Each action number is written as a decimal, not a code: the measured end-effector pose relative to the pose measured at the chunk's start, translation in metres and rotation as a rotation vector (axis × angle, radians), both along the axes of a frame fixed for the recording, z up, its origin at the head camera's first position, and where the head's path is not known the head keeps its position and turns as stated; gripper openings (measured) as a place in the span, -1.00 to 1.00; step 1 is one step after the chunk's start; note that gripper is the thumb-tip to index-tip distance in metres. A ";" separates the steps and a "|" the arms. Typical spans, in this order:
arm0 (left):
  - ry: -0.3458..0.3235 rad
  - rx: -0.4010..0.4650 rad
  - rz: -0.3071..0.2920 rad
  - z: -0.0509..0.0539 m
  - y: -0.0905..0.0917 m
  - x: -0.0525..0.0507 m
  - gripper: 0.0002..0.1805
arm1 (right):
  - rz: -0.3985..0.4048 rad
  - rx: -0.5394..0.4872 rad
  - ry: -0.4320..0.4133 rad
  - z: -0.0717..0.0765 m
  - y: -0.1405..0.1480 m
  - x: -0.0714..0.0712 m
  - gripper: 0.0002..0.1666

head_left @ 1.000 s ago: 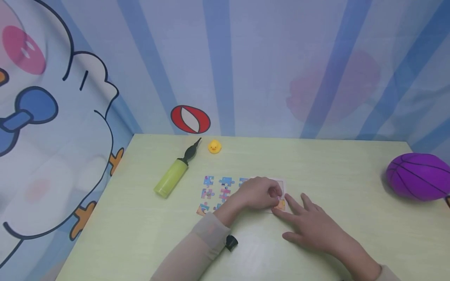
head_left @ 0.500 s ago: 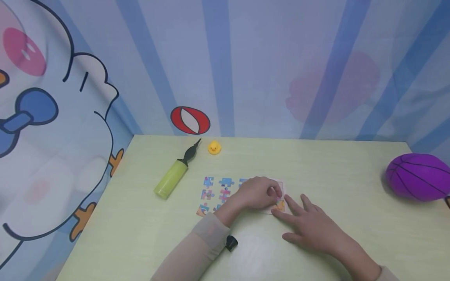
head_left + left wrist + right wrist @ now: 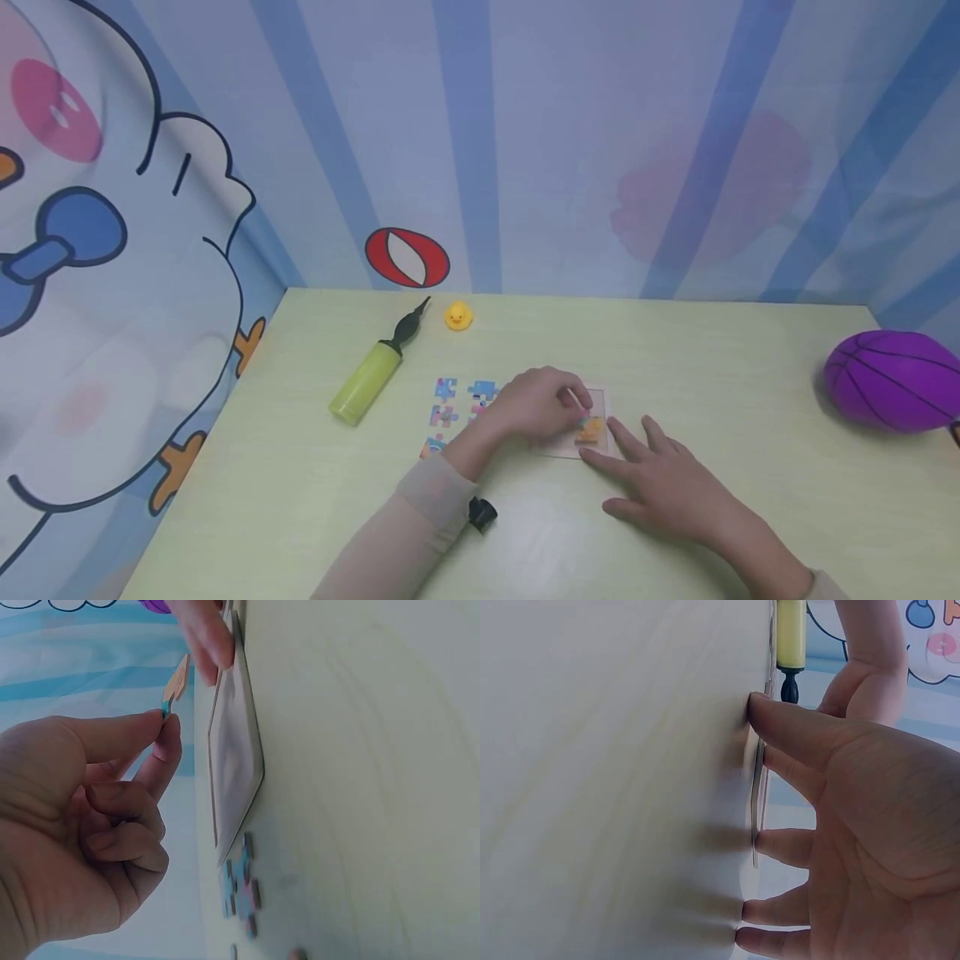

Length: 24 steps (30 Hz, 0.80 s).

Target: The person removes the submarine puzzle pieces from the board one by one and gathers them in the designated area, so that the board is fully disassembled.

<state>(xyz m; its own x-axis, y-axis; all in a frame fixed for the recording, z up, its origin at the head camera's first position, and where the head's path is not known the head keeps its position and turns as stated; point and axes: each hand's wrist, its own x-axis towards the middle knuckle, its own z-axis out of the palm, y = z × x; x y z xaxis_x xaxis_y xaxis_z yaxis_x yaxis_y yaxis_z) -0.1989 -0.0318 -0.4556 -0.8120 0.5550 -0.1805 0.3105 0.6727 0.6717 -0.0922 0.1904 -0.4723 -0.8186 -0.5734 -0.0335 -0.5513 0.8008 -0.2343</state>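
A jigsaw puzzle piece (image 3: 177, 681), orange with a bit of blue, is pinched between the thumb and forefinger of my left hand (image 3: 536, 404). In the left wrist view it is raised clear of the shallow puzzle tray (image 3: 234, 750). From the head view the piece (image 3: 590, 430) appears over the tray's right part, partly behind my fingers. My right hand (image 3: 675, 483) lies with spread, straight fingers at the tray's right edge; its fingertips (image 3: 769, 841) touch the rim and the table. Loose puzzle pieces (image 3: 443, 415) lie left of the tray, some hidden by my left forearm.
A yellow-green hand pump (image 3: 367, 379) with a black nozzle lies at the left, and a yellow rubber duck (image 3: 458, 316) sits behind the pieces. A purple ball (image 3: 892, 381) rests at the table's right edge. Striped cloth (image 3: 555, 150) hangs behind the table.
My left hand has risen and shifted slightly left, lifting the orange piece out of the tray, where it now looks tilted. My right hand has stayed in place.
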 end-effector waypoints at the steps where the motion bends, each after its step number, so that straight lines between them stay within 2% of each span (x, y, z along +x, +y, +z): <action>1: -0.015 0.003 0.006 0.001 -0.003 0.000 -0.88 | 0.000 0.002 0.001 0.000 0.000 0.000 -0.27; 5: -0.034 0.021 -0.005 0.003 -0.018 0.000 -0.89 | 0.004 0.007 0.021 -0.001 0.000 0.000 -0.28; 9: -0.011 0.020 -0.034 0.003 -0.034 0.002 -0.92 | 0.002 0.010 0.025 -0.002 0.000 -0.001 -0.29; 15: 0.009 0.000 -0.036 0.002 -0.055 0.007 -0.93 | -0.004 0.017 0.015 -0.004 0.000 0.000 -0.30; 24: -0.007 -0.043 0.007 -0.003 -0.081 0.014 -0.90 | -0.007 0.005 -0.001 -0.004 -0.001 -0.001 -0.30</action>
